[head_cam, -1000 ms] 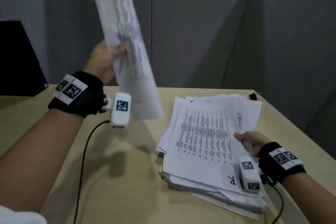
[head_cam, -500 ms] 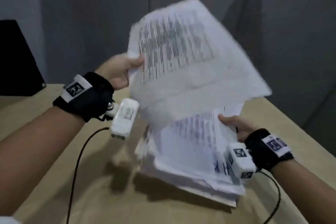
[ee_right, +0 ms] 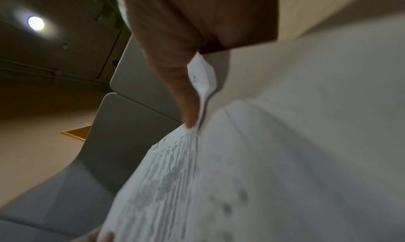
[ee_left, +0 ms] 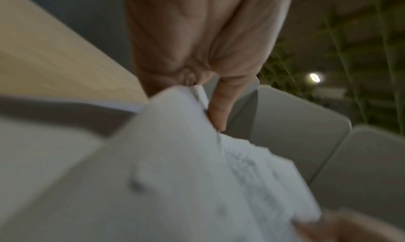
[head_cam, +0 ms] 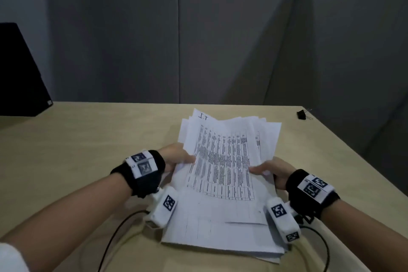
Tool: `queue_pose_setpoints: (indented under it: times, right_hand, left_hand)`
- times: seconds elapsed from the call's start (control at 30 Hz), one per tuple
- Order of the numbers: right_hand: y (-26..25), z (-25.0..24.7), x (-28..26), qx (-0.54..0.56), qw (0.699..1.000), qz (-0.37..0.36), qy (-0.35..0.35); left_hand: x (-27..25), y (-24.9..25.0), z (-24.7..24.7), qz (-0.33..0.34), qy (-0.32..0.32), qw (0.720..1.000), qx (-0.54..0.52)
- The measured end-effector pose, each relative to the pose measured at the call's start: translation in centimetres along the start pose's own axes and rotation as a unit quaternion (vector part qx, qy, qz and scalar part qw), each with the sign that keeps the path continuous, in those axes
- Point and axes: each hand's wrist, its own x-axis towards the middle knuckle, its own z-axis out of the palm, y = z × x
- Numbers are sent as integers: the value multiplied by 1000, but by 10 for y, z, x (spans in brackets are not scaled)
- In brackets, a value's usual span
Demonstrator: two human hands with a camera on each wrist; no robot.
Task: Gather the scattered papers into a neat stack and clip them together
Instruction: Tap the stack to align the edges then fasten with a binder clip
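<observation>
A thick, uneven stack of printed white papers (head_cam: 223,174) is held between both hands over the wooden table (head_cam: 77,150), its far edges fanned and its near end down at the table. My left hand (head_cam: 176,158) grips the stack's left edge, thumb on top. My right hand (head_cam: 268,169) grips the right edge the same way. The left wrist view shows a left thumb (ee_left: 221,103) pressed on the papers (ee_left: 197,176); the right wrist view shows a right thumb (ee_right: 186,96) on the sheets (ee_right: 263,159). A black binder clip (head_cam: 302,114) lies at the table's far right.
A black monitor (head_cam: 19,77) stands at the far left of the table. Grey partition panels (head_cam: 198,28) close off the back. The table's right edge (head_cam: 362,161) runs diagonally close to my right wrist. Two black cables (head_cam: 114,236) trail from the wrist cameras.
My left hand brought its raised sheets down onto the pile. Both hands now grip the joined stack by its sides, nearer to me.
</observation>
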Motion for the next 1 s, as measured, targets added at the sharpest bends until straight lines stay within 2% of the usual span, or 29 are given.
queue_pose_setpoints:
  times: [0.07,0.1,0.17,0.23,0.3,0.37,0.43,0.5,0.57,0.63,0.67,0.7,0.77,0.83,0.93,1.0]
  right_hand:
    - [1,0,0,7,999,-20,34]
    - [1,0,1,34,998,-30,46]
    - [0,2,-3,77,994,-41,64]
    - [-2,3,-7,116,987,-77,78]
    - [-10,4,-16,143,977,-130,86]
    - [-22,3,-31,158,966,-190,70]
    - [-37,1,-42,179,951,-245,60]
    - [-56,4,-53,200,930,-299,71]
    - [-77,12,-66,208,902,-362,111]
    - [-95,19,-73,211,866,-426,156]
    - [-102,21,-76,214,848,-455,168]
    - [-109,22,-79,219,832,-479,176]
    - [-118,21,-83,239,803,-512,191]
    - [-119,15,-85,261,794,-523,168]
    - [-115,5,-81,235,828,-494,124]
    - [-113,-3,-79,228,834,-491,107]
  left_hand:
    - [-12,16,-3,-9,-98,988,-115]
    - [-20,22,-5,-20,-144,984,-103]
    - [-33,31,-10,-38,-173,983,44]
    - [-36,29,-13,-29,-95,970,223]
    - [-33,24,-16,2,23,952,305]
    - [-27,25,-23,31,103,969,222]
    - [-25,35,-33,53,114,990,62]
    - [-30,49,-42,131,113,984,-43]
    - [-39,71,-41,234,174,956,-47]
    - [-49,99,-34,303,307,902,12]
    - [-56,110,-29,331,355,874,30]
    - [-60,119,-28,362,371,855,21]
    - [-69,125,-31,413,316,853,-50]
    - [-77,119,-37,442,233,860,-102]
    - [-78,109,-43,433,172,879,-100]
    - [-77,107,-44,442,142,879,-115]
